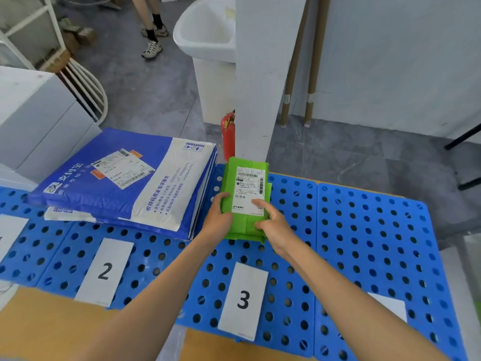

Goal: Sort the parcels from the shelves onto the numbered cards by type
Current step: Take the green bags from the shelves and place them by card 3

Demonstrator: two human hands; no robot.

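Note:
A green parcel (247, 175) with a white shipping label lies on top of a small pile of green parcels, above the white card marked 3 (243, 299) on the blue perforated surface (364, 243). My left hand (218, 217) grips the parcel's left near edge. My right hand (270, 222) holds its right near corner, thumb on the label. A stack of blue-and-white mailer bags (125, 183) lies above the card marked 2 (105, 272).
Part of another white card (390, 306) shows at the right and one (10, 235) at the far left. Behind the surface stand a white pillar (263, 74), a red fire extinguisher (228, 136), a white bin (208, 48) and a white cabinet (33, 121). A person's legs (151, 22) are at the back.

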